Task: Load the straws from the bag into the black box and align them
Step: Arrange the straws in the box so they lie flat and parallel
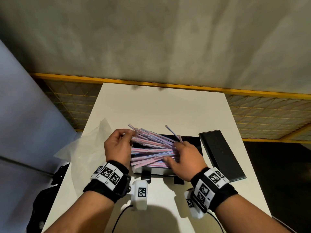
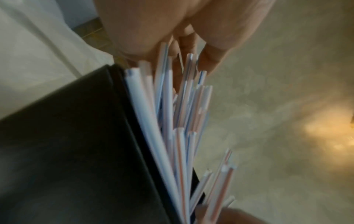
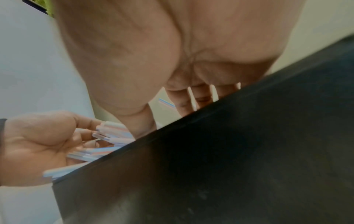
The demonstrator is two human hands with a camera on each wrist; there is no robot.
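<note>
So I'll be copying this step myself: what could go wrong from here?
1. The straws lie fanned and crossed, many ends overhanging the box's left rim by the left hand; a hard push could bend them or flip some onto the table.
2. One straw pokes up over the far rim beyond the right hand and might slide out behind the box.

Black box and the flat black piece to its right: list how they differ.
The black box holds a messy pile of straws overhanging its left rim; the flat black piece carries nothing. The box sits square to the near edge of the table; the piece lies angled. The left hand and right hand work at the box; neither touches the piece. Both are black, rectangular and on the table.
</note>
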